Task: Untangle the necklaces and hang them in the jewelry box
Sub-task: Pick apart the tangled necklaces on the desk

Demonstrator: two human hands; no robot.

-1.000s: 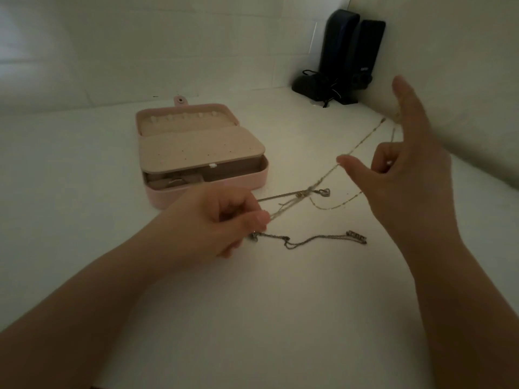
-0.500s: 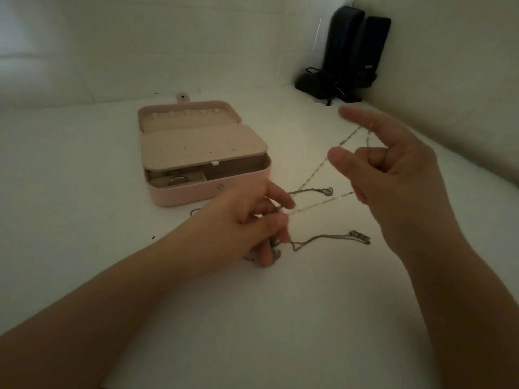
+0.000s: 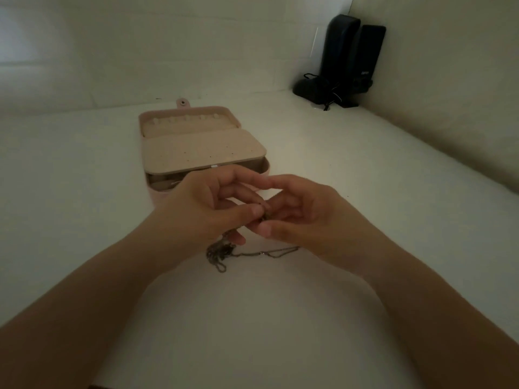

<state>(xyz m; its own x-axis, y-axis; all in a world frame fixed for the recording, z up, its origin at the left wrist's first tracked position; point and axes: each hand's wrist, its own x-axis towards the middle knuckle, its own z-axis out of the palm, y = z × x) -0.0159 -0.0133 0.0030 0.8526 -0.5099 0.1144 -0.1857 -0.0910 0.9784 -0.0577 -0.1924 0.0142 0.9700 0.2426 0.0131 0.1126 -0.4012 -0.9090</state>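
Note:
A pink jewelry box (image 3: 196,116) lies open on the white table, its lid flat behind with a row of small hooks and a beige panel over the base. In front of it my left hand (image 3: 202,206) and my right hand (image 3: 303,217) meet, thumbs and fingertips pinching a small dark piece of the tangled necklaces (image 3: 220,252) between them. The chains hang from my left fingers into a bunch on the table, and one strand runs right under my right hand. The rest of the chains is hidden by my hands.
Two dark upright speakers (image 3: 354,57) with a black cable bundle stand in the far right corner against the wall. The wall runs along the table's right side.
My right hand came down and left from its raised position, and the chain stretched between my hands went slack. Both hands now pinch together at one spot. The view shifted closer to the box.

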